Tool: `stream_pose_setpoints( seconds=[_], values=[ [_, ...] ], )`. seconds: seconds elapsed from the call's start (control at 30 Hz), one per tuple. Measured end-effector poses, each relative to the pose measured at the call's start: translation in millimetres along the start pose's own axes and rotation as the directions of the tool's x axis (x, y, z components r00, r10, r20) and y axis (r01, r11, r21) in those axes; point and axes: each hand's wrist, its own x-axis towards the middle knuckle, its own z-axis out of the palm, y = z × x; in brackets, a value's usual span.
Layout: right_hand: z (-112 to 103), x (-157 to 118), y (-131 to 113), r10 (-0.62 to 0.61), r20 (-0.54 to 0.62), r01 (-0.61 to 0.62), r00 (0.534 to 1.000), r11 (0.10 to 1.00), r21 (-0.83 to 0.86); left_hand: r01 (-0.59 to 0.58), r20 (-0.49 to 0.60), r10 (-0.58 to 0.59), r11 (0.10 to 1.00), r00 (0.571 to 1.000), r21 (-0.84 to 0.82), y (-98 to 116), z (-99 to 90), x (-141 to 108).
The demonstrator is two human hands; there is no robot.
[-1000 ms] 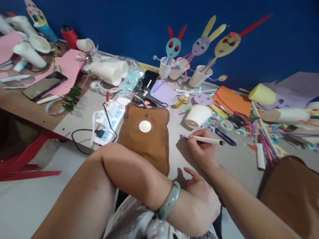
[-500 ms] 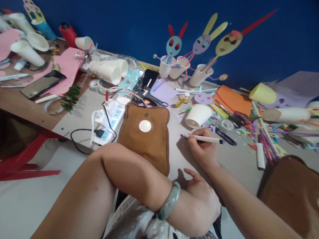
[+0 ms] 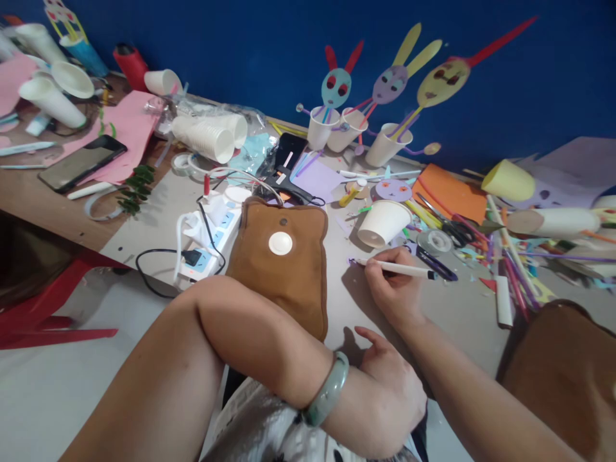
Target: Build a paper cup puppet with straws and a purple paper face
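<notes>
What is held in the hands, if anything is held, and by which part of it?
The right hand holds a white pen near its writing end. In the left hand, no object is visible.

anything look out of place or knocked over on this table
A white paper cup lies on its side just beyond the pen in the right hand, unlike the upright cups by the blue wall. Paper scraps lie scattered to the right. No clear spill shows.
</notes>
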Motion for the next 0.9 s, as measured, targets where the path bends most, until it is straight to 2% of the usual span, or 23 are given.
stream_pose_setpoints(
  seconds=[0.1, 0.2, 0.5, 0.67, 0.8, 0.9],
  values=[
    [0, 0, 1, -0.011, 0.002, 0.011, 1.000, 1.000, -0.006, -0.028, 0.033, 0.028, 0.999, 0.999, -0.018, -6, -12.0, -8],
    [0, 0, 2, -0.007, 0.008, 0.007, 1.000, 1.000, -0.018, -0.037, 0.044, 0.037, 0.999, 0.998, -0.016, -8, -16.0, -11],
    [-1, 1, 1, -0.013, 0.027, 0.014, 1.000, 0.999, -0.032, -0.015, 0.052, 0.014, 1.000, 0.999, 0.006, -4, -12.9, -8],
    [-2, 1, -1, -0.003, 0.047, 0.005, 0.999, 0.999, -0.037, 0.002, 0.002, -0.002, 0.999, 1.000, -0.034, -6, -13.9, -10],
    [-2, 1, -2, -0.002, 0.028, 0.003, 1.000, 1.000, -0.021, 0.032, 0.008, -0.032, 0.999, 0.999, -0.012, -2, -7.1, -4],
    [-2, 1, -2, 0.000, 0.012, 0.000, 1.000, 1.000, -0.018, 0.008, -0.008, -0.008, 1.000, 1.000, 0.005, 0, -4.8, -2]
  ],
)
